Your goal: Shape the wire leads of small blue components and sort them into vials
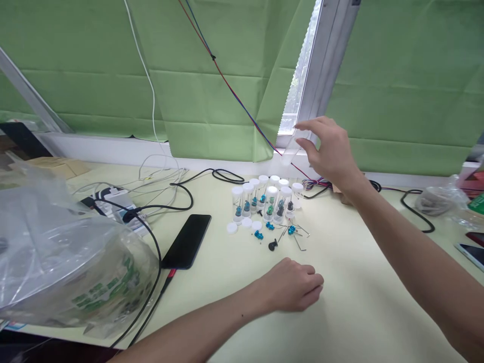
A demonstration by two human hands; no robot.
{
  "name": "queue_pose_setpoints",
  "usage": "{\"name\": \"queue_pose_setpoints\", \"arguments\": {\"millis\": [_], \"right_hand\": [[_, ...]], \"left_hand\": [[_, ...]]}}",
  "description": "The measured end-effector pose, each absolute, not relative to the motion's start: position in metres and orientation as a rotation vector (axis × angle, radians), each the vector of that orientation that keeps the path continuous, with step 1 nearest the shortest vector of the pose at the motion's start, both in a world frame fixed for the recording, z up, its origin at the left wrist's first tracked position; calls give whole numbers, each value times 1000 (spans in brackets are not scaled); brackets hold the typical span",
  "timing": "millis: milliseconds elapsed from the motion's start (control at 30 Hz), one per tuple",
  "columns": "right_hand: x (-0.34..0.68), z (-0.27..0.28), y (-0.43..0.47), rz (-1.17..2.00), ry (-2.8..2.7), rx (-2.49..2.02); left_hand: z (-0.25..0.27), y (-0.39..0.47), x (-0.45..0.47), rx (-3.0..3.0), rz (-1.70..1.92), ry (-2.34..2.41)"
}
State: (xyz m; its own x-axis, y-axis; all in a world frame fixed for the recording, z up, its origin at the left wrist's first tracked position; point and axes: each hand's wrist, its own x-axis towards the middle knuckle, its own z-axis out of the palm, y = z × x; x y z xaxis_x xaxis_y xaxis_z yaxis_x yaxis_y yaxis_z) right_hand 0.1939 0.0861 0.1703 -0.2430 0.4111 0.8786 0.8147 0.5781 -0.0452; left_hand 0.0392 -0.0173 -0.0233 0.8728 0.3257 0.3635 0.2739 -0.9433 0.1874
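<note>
My right hand (328,146) is raised above the back of the table, pinching a clear plastic tube (290,149) between thumb and fingers. The tube is tilted, its lower end pointing down and left. My left hand (293,285) rests on the table in a loose fist, palm down, with nothing showing in it. Beyond it stand several white-capped clear tubes (270,204) with blue, green or dark metal parts inside. In front of them lie loose white caps (232,228), small blue metal parts (258,235), a black part (273,245) and thin L-shaped hex keys (300,243).
A black phone (187,242) lies left of the tubes. A large clear plastic bag (75,262) fills the left side, with black cables (155,242) beside it. Green blinds (219,101) hang behind. Another phone (471,254) lies at the right edge.
</note>
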Motion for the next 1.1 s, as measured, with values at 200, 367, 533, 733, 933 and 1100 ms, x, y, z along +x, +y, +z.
{"name": "queue_pose_setpoints", "arguments": {"millis": [200, 367, 533, 733, 933, 1100], "right_hand": [[167, 163, 29, -432, -1931, -904], [155, 140, 14, -218, -2102, -890], [157, 110, 21, -2, -2248, -1034], [154, 89, 27, 81, -2295, -1092], [149, 83, 28, 136, -2339, -1151], [153, 81, 32, 109, -2339, -1172]], "left_hand": [[-23, -16, 40, 2922, 590, 451], [-23, -16, 40, 2917, 594, 453], [-21, -17, 40, 2916, 584, 456], [-22, -17, 40, 2904, 567, 470], [-24, -17, 40, 2908, 580, 475], [-22, -17, 40, 2892, 590, 467]]}}
